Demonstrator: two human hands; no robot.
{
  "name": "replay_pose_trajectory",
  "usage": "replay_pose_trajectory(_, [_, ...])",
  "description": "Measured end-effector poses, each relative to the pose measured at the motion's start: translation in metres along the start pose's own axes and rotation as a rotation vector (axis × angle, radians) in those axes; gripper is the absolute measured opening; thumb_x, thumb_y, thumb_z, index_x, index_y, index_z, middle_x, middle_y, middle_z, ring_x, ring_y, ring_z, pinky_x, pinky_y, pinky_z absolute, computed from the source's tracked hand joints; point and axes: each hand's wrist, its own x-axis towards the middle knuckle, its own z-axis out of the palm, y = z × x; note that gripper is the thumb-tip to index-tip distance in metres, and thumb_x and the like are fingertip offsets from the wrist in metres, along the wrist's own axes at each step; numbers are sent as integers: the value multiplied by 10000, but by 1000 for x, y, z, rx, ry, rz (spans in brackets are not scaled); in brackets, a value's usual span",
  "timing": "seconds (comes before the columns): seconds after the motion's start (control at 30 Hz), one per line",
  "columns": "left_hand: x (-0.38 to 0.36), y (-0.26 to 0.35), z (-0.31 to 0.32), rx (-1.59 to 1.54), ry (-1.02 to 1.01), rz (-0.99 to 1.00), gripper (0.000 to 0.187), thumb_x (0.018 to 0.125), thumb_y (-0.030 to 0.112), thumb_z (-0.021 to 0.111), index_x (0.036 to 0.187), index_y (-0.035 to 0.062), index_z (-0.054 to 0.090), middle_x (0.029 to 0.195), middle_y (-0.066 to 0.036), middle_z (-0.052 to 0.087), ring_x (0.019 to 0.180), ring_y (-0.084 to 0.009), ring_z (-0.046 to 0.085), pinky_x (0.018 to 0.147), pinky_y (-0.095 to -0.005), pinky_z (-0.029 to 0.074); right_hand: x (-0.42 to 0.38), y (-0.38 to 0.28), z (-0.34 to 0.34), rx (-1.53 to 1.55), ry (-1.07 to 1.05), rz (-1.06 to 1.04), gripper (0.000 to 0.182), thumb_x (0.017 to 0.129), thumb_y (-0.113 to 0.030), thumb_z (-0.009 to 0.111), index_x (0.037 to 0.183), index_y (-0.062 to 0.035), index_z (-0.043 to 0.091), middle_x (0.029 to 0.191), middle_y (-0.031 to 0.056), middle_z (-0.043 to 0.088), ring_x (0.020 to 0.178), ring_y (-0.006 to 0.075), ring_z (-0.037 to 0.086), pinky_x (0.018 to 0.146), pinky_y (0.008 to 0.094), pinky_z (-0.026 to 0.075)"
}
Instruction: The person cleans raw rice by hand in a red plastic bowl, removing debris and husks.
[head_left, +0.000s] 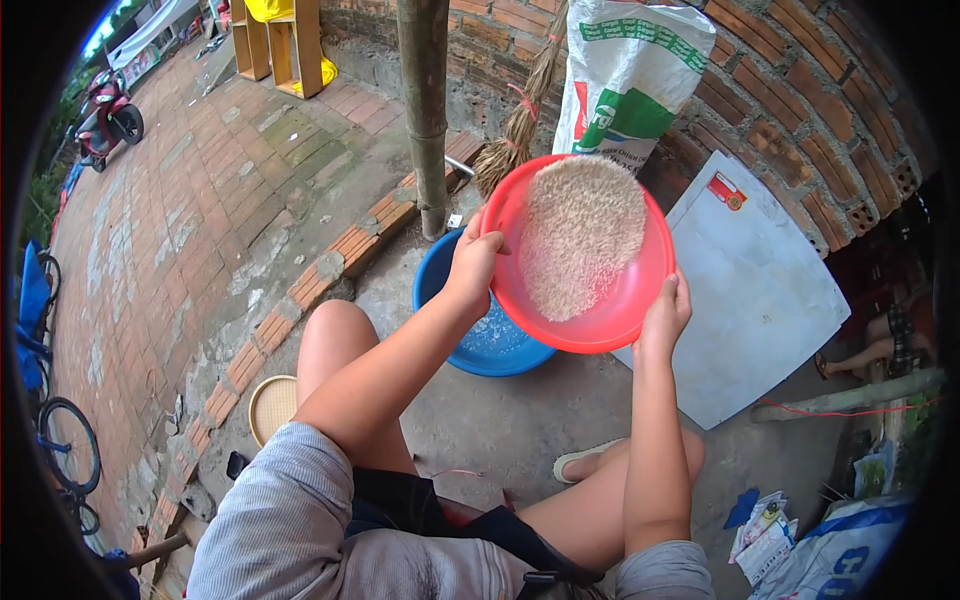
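A red plastic basin (pixel 645 300) is held up in front of me, tilted, between both hands. Pale loose grain (pixel 585 230), rice-like, lies heaped toward its far side. My left hand (pixel 477 262) grips the left rim with the thumb over the edge. On the lower right rim, my right hand (pixel 664 315) is closed, thumb along the outside. Below the red basin a blue basin (pixel 475 362) stands on the ground, partly hidden, with whitish bits scattered inside.
A white printed sack (pixel 640 60) and a straw broom (pixel 515 140) stand by the brick wall. At right lies a pale flat sheet (pixel 750 300). A bamboo post (pixel 425 110), a brick edging (pixel 270 330) and a round woven tray (pixel 272 408) are at left. Another person's leg (pixel 860 355) shows far right.
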Motion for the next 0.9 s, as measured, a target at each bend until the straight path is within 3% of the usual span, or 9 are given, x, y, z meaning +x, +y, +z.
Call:
replay_pose_trajectory(0.17, [6, 3, 1, 183, -67, -172, 598, 721, -28, 465, 1301, 117, 471, 1060, -43, 544, 943, -147, 528, 835, -273, 449, 1, -9, -9, -25, 23, 91, 289, 985, -107, 431, 1202, 60, 523, 1118, 149, 610, 976, 170, 604, 849, 291, 486])
replay_pose_trajectory(0.27, [2, 1, 11, 115, -171, -187, 622, 736, -30, 475, 1336, 126, 418, 1064, -51, 530, 917, -149, 535, 823, -280, 459, 4, -21, -20, -44, 44, -80, 265, 963, -68, 470, 1185, 64, 525, 1099, 144, 616, 951, 165, 614, 821, 285, 497])
replay_pose_trajectory(0.37, [-8, 2, 26, 111, -310, -300, 676, 775, -15, 476, 1404, 166, 310, 1122, -63, 516, 953, -172, 561, 809, -361, 509, 12, -33, -36, 56, 79, -194, 275, 952, -65, 495, 1188, 73, 517, 1067, 141, 629, 920, 166, 626, 799, 283, 507])
replay_pose_trajectory(0.53, [-41, -14, 57, 200, -377, -413, 741, 821, 114, 496, 1471, 286, 184, 1244, -51, 476, 1055, -226, 553, 850, -500, 503, 25, -45, -81, 26, 158, 113, 292, 934, -77, 533, 1183, 75, 516, 1013, 158, 640, 863, 168, 640, 764, 281, 522])
replay_pose_trajectory(0.67, [6, -6, 34, 277, -417, -517, 714, 755, 110, 515, 1421, 195, 273, 1192, -119, 519, 1007, -245, 588, 822, -476, 525, 2, -13, -68, -23, 198, -1, 340, 941, -94, 526, 1240, 50, 449, 1102, 172, 620, 975, 185, 611, 837, 299, 491])
replay_pose_trajectory(0.73, [55, -25, -4, 96, -378, -702, 657, 743, 110, 493, 1376, 165, 330, 1159, -132, 544, 979, -241, 606, 802, -441, 540, -29, -32, -40, -69, 100, 1, 353, 941, -80, 516, 1260, 22, 406, 1105, 181, 617, 971, 186, 610, 830, 304, 488])
replay_pose_trajectory(0.8, [37, -13, 13, 157, -389, -668, 673, 747, 115, 475, 1398, 151, 313, 1176, -134, 544, 987, -233, 603, 810, -419, 539, -18, -46, -50, -74, 63, 39, 353, 930, -53, 518, 1256, 10, 398, 1111, 191, 612, 987, 191, 606, 841, 314, 484])
replay_pose_trajectory(0.87, [-12, -21, 51, 298, -317, -305, 718, 748, 102, 476, 1432, 190, 276, 1182, -118, 534, 971, -221, 596, 796, -436, 535, 20, -49, -85, -109, -5, 121, 346, 928, -3, 487, 1252, 16, 366, 1066, 200, 622, 957, 184, 613, 815, 286, 477])
replay_pose_trajectory(0.9, [-40, -26, 72, 265, -280, -298, 735, 750, 93, 479, 1441, 217, 262, 1171, -106, 527, 953, -213, 589, 798, -442, 531, 27, -50, -94, -95, 7, 122, 346, 928, -3, 487, 1252, 16, 366, 1066, 200, 622, 957, 184, 613, 815, 286, 477])
